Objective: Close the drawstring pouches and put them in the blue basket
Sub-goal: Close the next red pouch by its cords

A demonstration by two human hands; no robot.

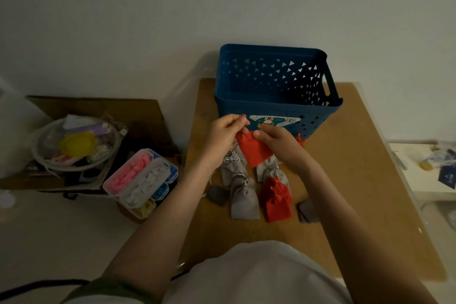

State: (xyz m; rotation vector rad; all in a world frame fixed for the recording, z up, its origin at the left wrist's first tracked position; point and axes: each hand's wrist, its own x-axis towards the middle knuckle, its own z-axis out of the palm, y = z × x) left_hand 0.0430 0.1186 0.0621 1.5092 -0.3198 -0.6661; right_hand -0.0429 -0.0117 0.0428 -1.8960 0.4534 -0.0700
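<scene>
A red drawstring pouch hangs just above the table, held between both hands in front of the blue basket. My left hand pinches the pouch's red string at its top left. My right hand pinches the pouch's top edge on the right. Below them, several grey pouches and red pouches lie on the brown table. Another red pouch peeks out by the basket's front. The basket interior shows no pouches.
Two dark flat pieces lie beside the pouches. Left of the table stand a clear box of coloured pieces and a round bowl of items on cardboard. A white shelf sits at the right.
</scene>
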